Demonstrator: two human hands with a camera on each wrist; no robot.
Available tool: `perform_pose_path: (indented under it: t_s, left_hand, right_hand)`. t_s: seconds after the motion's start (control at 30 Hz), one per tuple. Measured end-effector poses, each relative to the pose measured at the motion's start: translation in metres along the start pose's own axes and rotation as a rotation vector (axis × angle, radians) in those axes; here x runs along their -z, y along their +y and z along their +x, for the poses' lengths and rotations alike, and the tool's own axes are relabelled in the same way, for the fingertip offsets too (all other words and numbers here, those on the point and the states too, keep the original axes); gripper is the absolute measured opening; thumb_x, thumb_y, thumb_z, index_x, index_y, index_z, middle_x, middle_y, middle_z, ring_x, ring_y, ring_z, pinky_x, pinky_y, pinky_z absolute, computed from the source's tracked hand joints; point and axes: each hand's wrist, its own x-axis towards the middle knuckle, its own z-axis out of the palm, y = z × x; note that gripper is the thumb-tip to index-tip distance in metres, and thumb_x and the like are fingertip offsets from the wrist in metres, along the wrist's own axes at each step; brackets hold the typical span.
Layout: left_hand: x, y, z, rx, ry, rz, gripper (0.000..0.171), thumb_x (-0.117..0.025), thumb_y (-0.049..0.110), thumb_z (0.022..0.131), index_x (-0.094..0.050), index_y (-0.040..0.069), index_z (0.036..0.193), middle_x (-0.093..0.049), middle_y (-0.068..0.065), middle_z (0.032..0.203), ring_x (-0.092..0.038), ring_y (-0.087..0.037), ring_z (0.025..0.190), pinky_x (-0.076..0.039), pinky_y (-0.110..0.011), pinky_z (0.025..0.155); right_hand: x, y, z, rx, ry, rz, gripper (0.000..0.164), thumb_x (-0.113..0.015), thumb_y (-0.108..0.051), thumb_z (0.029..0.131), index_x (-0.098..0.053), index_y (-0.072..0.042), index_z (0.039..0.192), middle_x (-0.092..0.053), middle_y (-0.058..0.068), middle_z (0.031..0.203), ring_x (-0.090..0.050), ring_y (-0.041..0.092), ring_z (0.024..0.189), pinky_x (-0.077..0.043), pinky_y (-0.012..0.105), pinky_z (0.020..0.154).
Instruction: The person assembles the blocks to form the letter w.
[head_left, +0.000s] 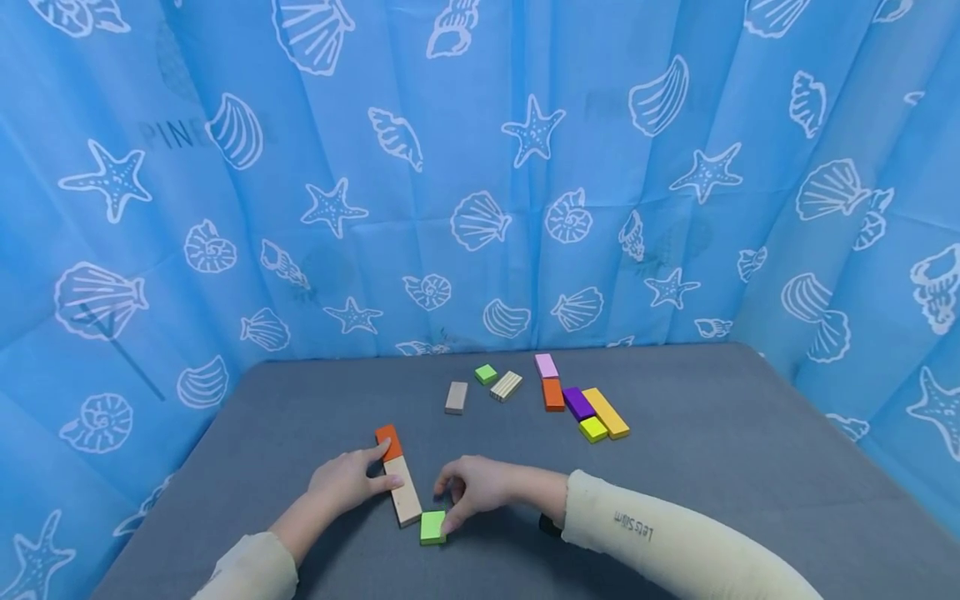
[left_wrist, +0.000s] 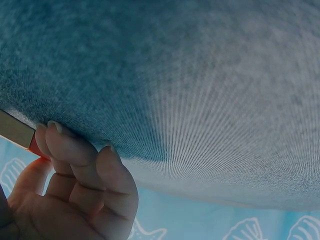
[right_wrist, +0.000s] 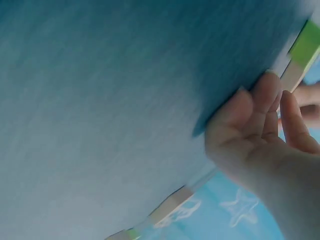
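Note:
An orange block and a pale wooden block lie end to end in a slanted row on the grey table. My left hand rests on this row from the left, index finger touching the orange block and thumb on the wooden one. A light green block lies by the row's near end. At its right edge, the thumb of my right hand touches the green block, while the other fingers bend loosely above the table. In the left wrist view, fingers hide part of the orange block.
Farther back lie a greyish wooden block, a green block and a striped block. To their right are pink, orange, purple, yellow and amber blocks. A blue curtain hangs behind the table.

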Motion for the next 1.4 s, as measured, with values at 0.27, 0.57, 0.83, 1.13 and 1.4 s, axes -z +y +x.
perform_pose_path:
  t_s: [0.27, 0.57, 0.83, 1.13, 1.4]
  left_hand:
    - [0.0, 0.0, 0.0, -0.006, 0.001, -0.005, 0.079, -0.068, 0.06, 0.081, -0.051, 0.014, 0.143, -0.057, -0.021, 0.132, -0.053, -0.043, 0.119, -0.049, -0.055, 0.079]
    - [0.0, 0.0, -0.003, -0.008, 0.024, -0.005, 0.079, -0.069, 0.058, 0.081, -0.052, 0.013, 0.143, -0.057, -0.022, 0.131, -0.055, -0.041, 0.116, -0.05, -0.054, 0.078]
    - [-0.001, 0.0, -0.001, 0.002, 0.02, 0.008, 0.078, -0.07, 0.057, 0.08, -0.052, 0.014, 0.143, -0.058, -0.02, 0.131, -0.055, -0.04, 0.117, -0.049, -0.054, 0.08]
    - [-0.002, 0.001, 0.001, 0.008, 0.013, -0.003, 0.079, -0.07, 0.057, 0.08, -0.052, 0.014, 0.143, -0.057, -0.02, 0.132, -0.054, -0.041, 0.119, -0.047, -0.056, 0.085]
    - [-0.002, 0.0, 0.0, 0.011, 0.016, -0.002, 0.078, -0.07, 0.057, 0.08, -0.053, 0.013, 0.142, -0.057, -0.021, 0.132, -0.054, -0.041, 0.119, -0.046, -0.057, 0.087]
  right_hand:
    - [0.002, 0.011, 0.002, 0.07, -0.016, -0.049, 0.03, -0.077, -0.021, 0.086, -0.064, -0.011, 0.111, -0.056, -0.003, 0.083, -0.051, 0.008, 0.073, -0.042, 0.024, 0.062]
    - [0.018, 0.016, 0.004, -0.023, 0.295, 0.069, 0.046, -0.077, -0.017, 0.085, -0.058, -0.001, 0.123, -0.055, 0.003, 0.085, -0.051, 0.014, 0.074, -0.041, 0.027, 0.062]
    - [0.062, 0.056, 0.022, -0.208, 0.735, 0.182, 0.085, -0.075, -0.02, 0.088, -0.024, 0.004, 0.151, -0.058, 0.021, 0.113, -0.058, 0.028, 0.099, -0.049, 0.036, 0.082]
    - [0.086, 0.071, 0.038, -0.4, 0.699, 0.148, 0.099, -0.081, -0.023, 0.082, -0.016, 0.007, 0.151, -0.033, 0.03, 0.147, -0.056, 0.035, 0.105, -0.055, 0.039, 0.075]
    - [0.094, 0.078, 0.041, -0.412, 0.676, 0.239, 0.09, -0.079, -0.021, 0.084, -0.024, 0.004, 0.15, -0.054, 0.02, 0.114, -0.059, 0.024, 0.073, -0.054, 0.035, 0.065]
